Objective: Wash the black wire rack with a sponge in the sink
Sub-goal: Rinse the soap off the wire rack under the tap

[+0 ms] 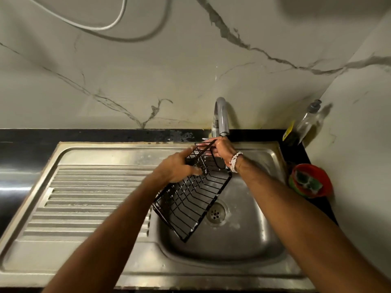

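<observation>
Rack: the black wire rack is tilted over the sink. Its top end is right under the tap and its low end hangs well below the tap, beside the drain.
Left hand: the left hand is below the tap and a bit to its left. Its fingers curl round the wires on the rack's side.
Right hand: the right hand is just under the tap's mouth. Its fingers pinch the top end of the rack.
Sponge: the sponge is in no hand. It sits in a red bowl on the black tabletop, far to the right of the tap.
Foam: small white spots sit on the wires.
Water: I cannot tell if any comes out of the tap.
Done: the scrubbing looks mostly done, I think, as there is foam on the rack and the sponge is set down.
Left to do: the foam must be rinsed off under the tap.
</observation>
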